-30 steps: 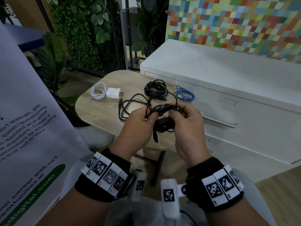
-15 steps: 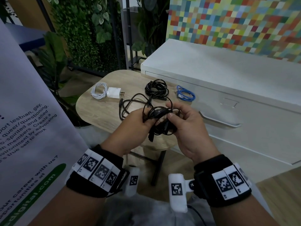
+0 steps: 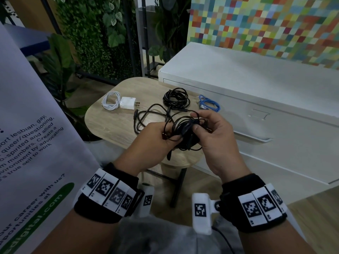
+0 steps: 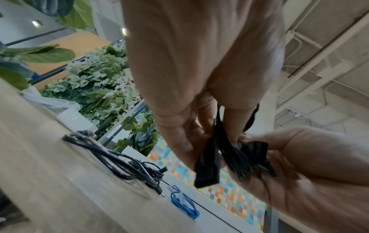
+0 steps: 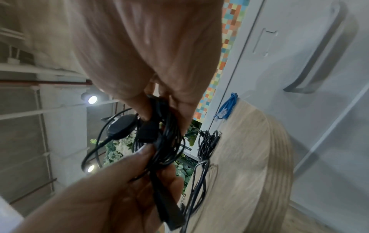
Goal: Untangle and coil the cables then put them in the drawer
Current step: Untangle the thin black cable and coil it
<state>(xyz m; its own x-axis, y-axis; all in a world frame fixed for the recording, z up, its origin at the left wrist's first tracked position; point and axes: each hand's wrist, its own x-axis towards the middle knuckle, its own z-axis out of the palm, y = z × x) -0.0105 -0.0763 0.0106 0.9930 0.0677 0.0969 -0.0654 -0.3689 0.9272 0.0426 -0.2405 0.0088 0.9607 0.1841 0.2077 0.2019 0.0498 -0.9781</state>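
Note:
Both hands hold one bundle of thin black cable (image 3: pixel 185 132) just above the near edge of the round wooden table (image 3: pixel 110 121). My left hand (image 3: pixel 157 138) grips the loops from the left, and my right hand (image 3: pixel 209 129) pinches them from the right. The bundle carries a flat black plug (image 4: pixel 207 171) and a round black puck (image 5: pixel 121 127). On the table lie a loose black cable (image 3: pixel 146 116), a coiled black cable (image 3: pixel 176 98), a coiled blue cable (image 3: pixel 208 104) and a white cable (image 3: pixel 110 100) beside a white charger (image 3: pixel 128 103). The drawers of the white cabinet (image 3: pixel 275 129) are closed.
A large printed banner (image 3: pixel 27 143) stands close on the left. Green plants and a black metal frame (image 3: pixel 91 43) fill the space behind the table. The white cabinet top (image 3: pixel 247 74) is bare. A wooden floor (image 3: pixel 315 217) shows at the lower right.
The hands have shifted slightly to the right and away from me with the black bundle. The right hand's fingers have moved over the top of the loops.

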